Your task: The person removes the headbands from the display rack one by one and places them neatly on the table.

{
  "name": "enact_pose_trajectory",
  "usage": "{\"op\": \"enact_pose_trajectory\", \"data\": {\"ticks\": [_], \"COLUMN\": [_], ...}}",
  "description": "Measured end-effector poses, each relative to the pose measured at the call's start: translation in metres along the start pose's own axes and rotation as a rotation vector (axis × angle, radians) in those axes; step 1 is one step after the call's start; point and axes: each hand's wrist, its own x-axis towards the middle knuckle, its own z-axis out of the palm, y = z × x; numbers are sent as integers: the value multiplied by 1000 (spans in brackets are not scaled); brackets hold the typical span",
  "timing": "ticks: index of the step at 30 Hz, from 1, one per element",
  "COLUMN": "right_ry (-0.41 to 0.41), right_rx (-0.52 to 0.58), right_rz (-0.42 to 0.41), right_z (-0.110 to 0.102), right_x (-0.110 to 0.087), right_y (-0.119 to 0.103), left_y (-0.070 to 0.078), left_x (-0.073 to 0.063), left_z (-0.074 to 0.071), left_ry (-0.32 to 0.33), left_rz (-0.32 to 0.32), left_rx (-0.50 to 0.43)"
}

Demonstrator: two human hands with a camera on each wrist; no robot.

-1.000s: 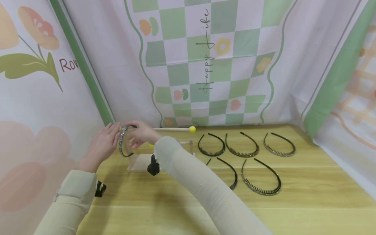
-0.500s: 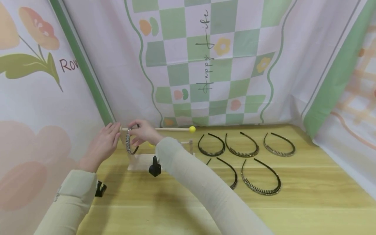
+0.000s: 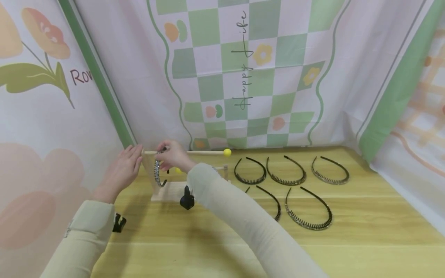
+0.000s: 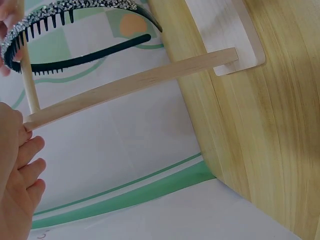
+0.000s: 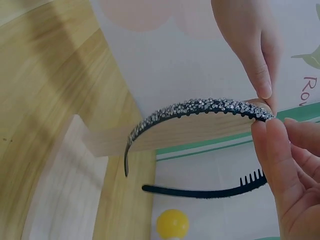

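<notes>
A black toothed headband with silver rhinestones (image 3: 157, 173) hangs ends downward at the upper rod of a wooden stand (image 3: 149, 170). My right hand (image 3: 174, 156) pinches its top between thumb and fingers. The rod crosses just under that arch in the left wrist view, where the headband (image 4: 75, 11) shows its comb teeth. My left hand (image 3: 121, 172) holds the top end of the stand's upright (image 4: 135, 82), thumb on one side and fingers on the other. In the right wrist view both headband ends are free, apart from the upright.
On the wooden table (image 3: 365, 239), several similar headbands lie in two rows to the right, one of them (image 3: 309, 224) nearest the front. A yellow ball (image 3: 227, 152) tips the upper rod. The right sleeve (image 3: 243, 216) partly covers one headband. Curtains stand behind and at both sides.
My right hand has moved the headband right, away from the left hand and along the upper rod, and its ends now hang lower. My left hand has stayed in place.
</notes>
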Motion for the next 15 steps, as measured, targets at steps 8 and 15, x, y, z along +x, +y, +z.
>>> {"op": "enact_pose_trajectory", "data": {"ticks": [8,15], "right_ry": [-18,-32], "right_rx": [5,52], "right_rz": [3,12], "right_z": [-14,-37], "right_x": [-5,-10], "right_y": [-4,-16], "left_y": [1,2], "left_x": [-1,-1], "left_z": [0,-1], "left_ry": [-1,11], "left_rz": [9,21], "left_rx": [8,-8]}}
